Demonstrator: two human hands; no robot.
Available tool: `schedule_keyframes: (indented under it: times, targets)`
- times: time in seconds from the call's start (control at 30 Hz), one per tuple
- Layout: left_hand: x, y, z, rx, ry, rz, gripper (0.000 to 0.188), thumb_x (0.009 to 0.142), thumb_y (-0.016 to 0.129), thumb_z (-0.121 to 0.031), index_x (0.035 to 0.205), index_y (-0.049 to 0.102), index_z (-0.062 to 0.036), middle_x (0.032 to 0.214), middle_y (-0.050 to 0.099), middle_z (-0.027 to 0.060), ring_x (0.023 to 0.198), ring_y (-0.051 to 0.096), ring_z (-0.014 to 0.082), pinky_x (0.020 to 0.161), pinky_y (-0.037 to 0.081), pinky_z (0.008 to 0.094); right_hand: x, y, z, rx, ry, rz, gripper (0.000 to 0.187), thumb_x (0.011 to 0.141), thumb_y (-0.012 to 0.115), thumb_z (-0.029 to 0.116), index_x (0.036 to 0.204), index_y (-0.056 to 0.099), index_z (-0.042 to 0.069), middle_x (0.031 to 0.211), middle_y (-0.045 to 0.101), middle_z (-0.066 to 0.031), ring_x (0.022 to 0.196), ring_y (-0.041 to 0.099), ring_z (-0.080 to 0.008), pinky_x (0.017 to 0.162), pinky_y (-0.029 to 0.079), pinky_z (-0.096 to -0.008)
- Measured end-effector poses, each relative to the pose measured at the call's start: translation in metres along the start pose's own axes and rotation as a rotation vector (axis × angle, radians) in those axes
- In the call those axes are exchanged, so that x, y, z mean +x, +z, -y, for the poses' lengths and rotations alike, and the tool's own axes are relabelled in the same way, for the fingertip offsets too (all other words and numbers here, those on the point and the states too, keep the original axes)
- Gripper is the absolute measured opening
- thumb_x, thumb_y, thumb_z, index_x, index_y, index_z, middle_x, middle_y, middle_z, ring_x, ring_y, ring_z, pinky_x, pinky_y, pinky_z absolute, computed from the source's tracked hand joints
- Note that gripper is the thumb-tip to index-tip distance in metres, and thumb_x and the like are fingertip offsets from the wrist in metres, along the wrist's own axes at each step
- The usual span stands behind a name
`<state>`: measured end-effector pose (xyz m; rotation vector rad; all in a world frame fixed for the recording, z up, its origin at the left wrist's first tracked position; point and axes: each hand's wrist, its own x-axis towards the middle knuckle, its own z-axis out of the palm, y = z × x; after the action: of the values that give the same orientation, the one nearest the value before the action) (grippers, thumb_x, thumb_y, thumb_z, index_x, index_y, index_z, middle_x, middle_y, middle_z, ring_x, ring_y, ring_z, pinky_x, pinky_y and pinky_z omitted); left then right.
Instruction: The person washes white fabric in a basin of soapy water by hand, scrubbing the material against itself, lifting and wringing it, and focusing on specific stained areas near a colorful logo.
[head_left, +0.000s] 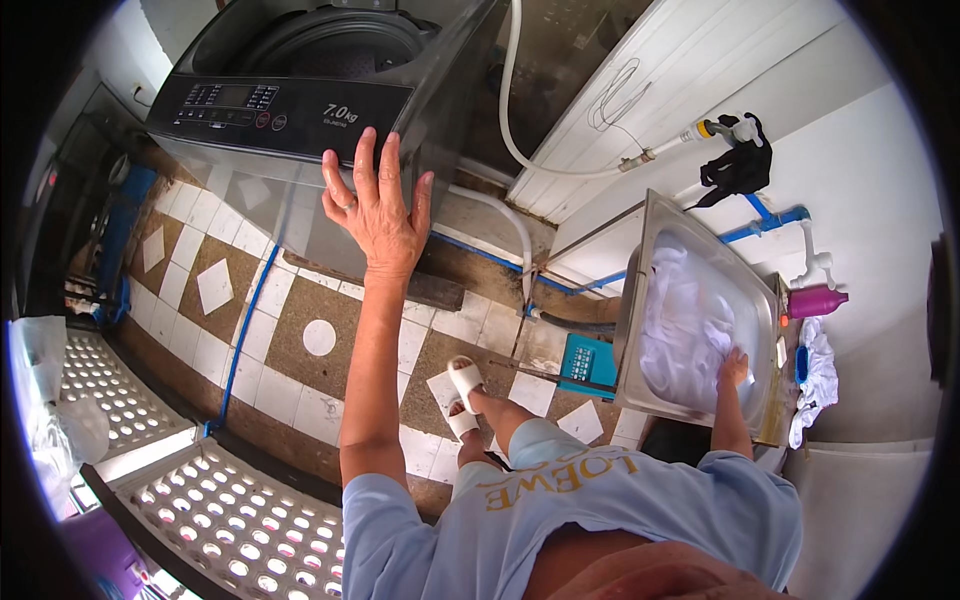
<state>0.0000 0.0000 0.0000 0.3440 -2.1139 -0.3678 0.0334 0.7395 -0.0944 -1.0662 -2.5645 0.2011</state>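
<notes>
On the right, inside a metal sink (680, 407), I make out white cloth (682, 310) in water, the raised walls apparently containing both. The right hand (734, 370) dips at its near right edge; I cannot tell whether that grip closes on fabric. Far left, the left hand (382, 222) spreads open by a dark washing machine (295, 118), perhaps for balance; contact is unclear.

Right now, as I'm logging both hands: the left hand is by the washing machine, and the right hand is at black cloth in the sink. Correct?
Not quite: the cloth in the sink is white, not black, as the head view shows. The left hand is by the washing machine, the right hand at that cloth.
</notes>
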Motion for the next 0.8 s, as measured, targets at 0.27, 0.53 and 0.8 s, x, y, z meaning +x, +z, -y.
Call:
schedule_keyframes:
  times: [0.27,0.53,0.8]
  targets:
    - [0.015,0.036,0.031,0.125,0.106,-0.188,0.037,0.083,0.065,-0.024,0.119,0.059,-0.0277,0.133,0.047,-0.0044,0.131,0.028,0.0327,0.103,0.018,0.0482,0.0,0.02,0.025,-0.043,0.048,-0.051,0.06,0.088,0.045,0.046,0.119,0.054,-0.004,0.117,0.057,-0.0273,0.109,0.054,-0.0417,0.094,0.04,-0.0438]
    - [-0.004,0.045,0.043,0.073,0.188,-0.267,0.03,0.083,0.067,-0.027,0.112,0.061,-0.0272,0.129,0.049,-0.002,0.13,0.029,0.0352,0.102,0.021,0.0535,-0.018,-0.01,0.021,-0.071,0.158,0.027,0.06,0.088,0.047,0.043,0.124,0.051,-0.005,0.122,0.054,-0.027,0.114,0.052,-0.04,0.098,0.039,-0.0411]
    - [-0.002,0.042,0.043,0.094,0.221,-0.239,0.032,0.084,0.064,-0.027,0.115,0.06,-0.0238,0.132,0.047,-0.0007,0.13,0.027,0.0347,0.102,0.02,0.0517,-0.028,-0.004,0.016,-0.026,0.171,-0.022,0.064,0.089,0.045,0.046,0.125,0.049,-0.007,0.125,0.052,-0.0269,0.119,0.048,-0.0391,0.102,0.036,-0.0407]
